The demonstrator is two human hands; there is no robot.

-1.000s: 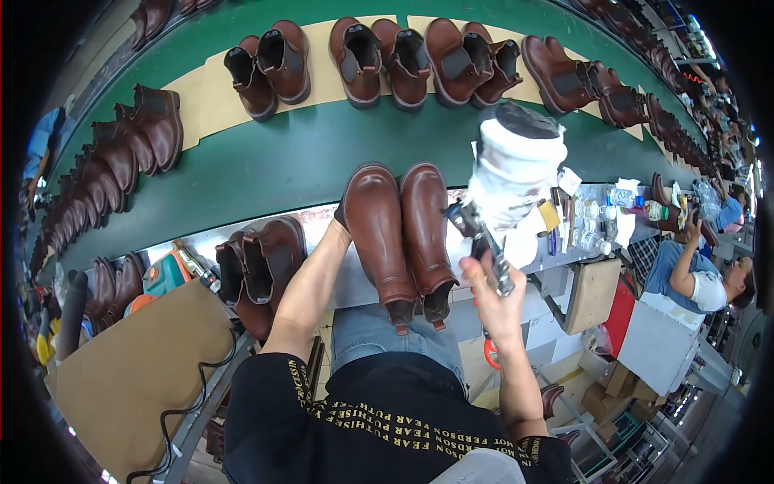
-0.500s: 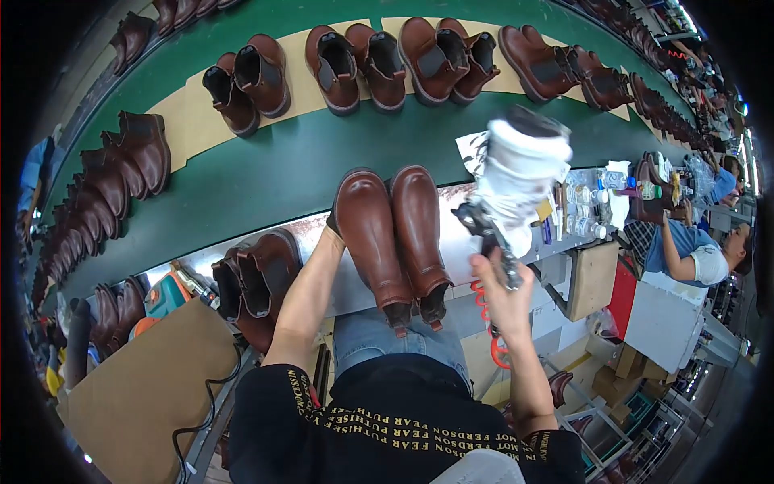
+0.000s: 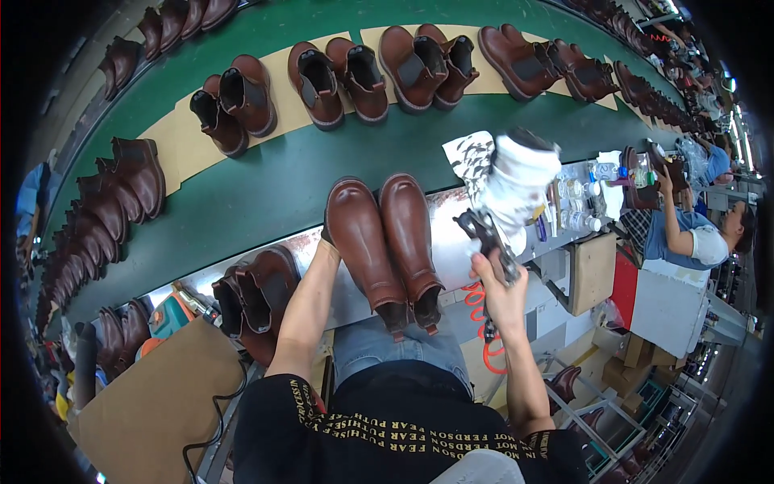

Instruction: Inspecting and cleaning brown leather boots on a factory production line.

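A pair of brown leather ankle boots stands side by side before me, toes pointing away and heel tabs toward my lap. My left hand [image 3: 328, 249] grips the left boot [image 3: 362, 239] from its outer side, with most of its fingers hidden behind the leather. Beside it is the right boot [image 3: 409, 234]. In my right hand [image 3: 504, 292] is a black spray gun [image 3: 493, 244], held right of the boots. Its large cup [image 3: 520, 176], wrapped in white and blurred by motion, tilts over the bench edge. A red coiled hose [image 3: 476, 305] hangs below that hand.
Brown boots [image 3: 316, 85] stand in pairs on cardboard strips [image 3: 169, 133] along the green table [image 3: 314, 153]. More boots [image 3: 262, 294] sit close by my left arm. Plastic bottles [image 3: 576, 202] are at the right. Beyond them, a co-worker [image 3: 685, 234] handles a boot.
My view has shifted slightly, so the boots on the table appear lower and farther left. The spray gun has shifted a little in my right hand's grip area. Both hands keep their holds.
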